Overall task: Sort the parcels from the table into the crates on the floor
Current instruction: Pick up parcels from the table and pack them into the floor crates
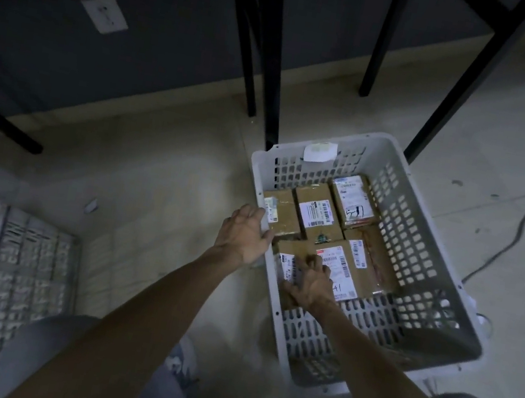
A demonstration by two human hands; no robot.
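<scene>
Progress: partly complete; six parcels (319, 213) already lie flat in a single layer on the bottom of the white crate (420, 246), which stands on the floor (170, 183) beside the black bench legs (270, 61). The near-left parcel (298, 248) is the item in hand; it lies inside the crate close to the left wall, touching its neighbour on the right, so this placement appears nearly finished. Right grip (313, 283): fingers bent on top of this parcel; whether they clasp it or only press it down cannot be told. Left grip (244, 234): closed over the left rim of the white crate, apparently steadying it. A second crate (1, 259) stands well apart to the left (its contents are too blurred to read). The bench top is out of view; the quantity left to sort therefore cannot be stated. Appearance of the parcels: small brown rectangular packets wrapped in glossy tape, each bearing a white barcode label; two labels carry handwritten marks.
</scene>
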